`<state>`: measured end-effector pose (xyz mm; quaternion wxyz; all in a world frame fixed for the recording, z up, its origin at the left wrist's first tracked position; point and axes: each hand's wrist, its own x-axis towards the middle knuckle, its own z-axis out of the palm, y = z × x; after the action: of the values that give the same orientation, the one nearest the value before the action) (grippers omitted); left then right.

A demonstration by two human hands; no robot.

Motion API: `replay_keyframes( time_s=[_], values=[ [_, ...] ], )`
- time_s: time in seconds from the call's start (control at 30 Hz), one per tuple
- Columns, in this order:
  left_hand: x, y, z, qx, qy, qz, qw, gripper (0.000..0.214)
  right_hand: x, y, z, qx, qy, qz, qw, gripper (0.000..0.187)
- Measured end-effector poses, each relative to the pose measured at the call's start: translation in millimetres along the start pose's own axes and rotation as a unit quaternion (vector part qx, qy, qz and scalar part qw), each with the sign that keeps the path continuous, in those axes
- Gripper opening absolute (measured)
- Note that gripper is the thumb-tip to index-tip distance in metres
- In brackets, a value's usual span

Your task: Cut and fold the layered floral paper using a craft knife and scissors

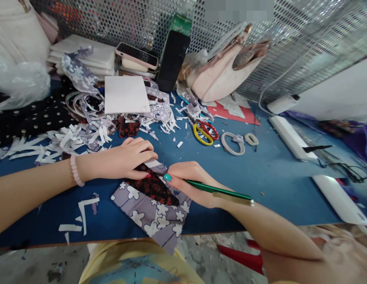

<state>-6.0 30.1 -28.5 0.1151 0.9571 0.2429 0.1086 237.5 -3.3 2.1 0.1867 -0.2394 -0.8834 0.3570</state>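
While the left hand [127,159] lies with its grip open, fingers pressed flat on a white card [152,163] and the dark red cloth [152,185] beneath it, the right hand [192,181] has its grip closed around a green pencil [219,191], tip hidden beside the card. These lie on a grey flowered cloth [154,215] at the blue worktop [275,185] near edge.

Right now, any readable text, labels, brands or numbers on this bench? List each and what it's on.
No text can be read anywhere.
Green bottle label: too blurred to read.
Pink-cased phone: dark screen, nothing shown.
Green pen in the right hand: no legible marking.
Patterned fabric under the left hand: flower print only, no words.
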Motion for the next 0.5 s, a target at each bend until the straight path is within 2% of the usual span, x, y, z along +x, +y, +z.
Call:
replay_keyframes(
  time_s=[0.13, 0.23, 0.33, 0.5],
  values=[
    [0, 1, -0.7, -0.003, -0.007, -0.001, 1.0, 0.034, -4, -1, 2, 0.021, 0.044, -0.017, 0.999, 0.044],
    [0, 1, -1.2, -0.002, -0.01, 0.0, 1.0, 0.034, -4, 0, 6, 0.014, 0.069, -0.052, 0.996, 0.037],
    [0, 1, -2.1, -0.006, -0.01, -0.002, 1.0, 0.033, -1, 2, 10, -0.013, 0.066, -0.078, 0.995, 0.032],
    [0, 0, -0.9, -0.005, -0.006, -0.002, 1.0, 0.032, 2, 4, 11, -0.038, 0.051, -0.06, 0.996, 0.034]
  ],
)
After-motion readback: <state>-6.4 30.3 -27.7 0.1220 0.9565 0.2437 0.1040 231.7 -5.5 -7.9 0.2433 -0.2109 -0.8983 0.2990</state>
